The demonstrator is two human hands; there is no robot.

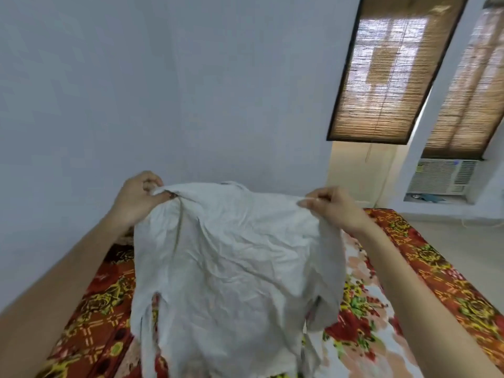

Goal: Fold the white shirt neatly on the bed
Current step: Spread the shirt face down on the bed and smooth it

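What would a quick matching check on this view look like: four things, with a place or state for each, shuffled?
Things:
1. white shirt
2. left hand
3. bed
4. window blind

Places or states:
A. covered in red floral cloth
B. pinches a top corner of the shirt
C. held up, wrinkled
D. lowered, on the far wall

Pairs: 1-C, 2-B, 3-A, 4-D

The left arm (62, 282) and right arm (425, 290) reach out in front. The left hand (136, 195) and right hand (332, 207) are up and apart, each pinching the shirt (231, 255) with curled fingers.
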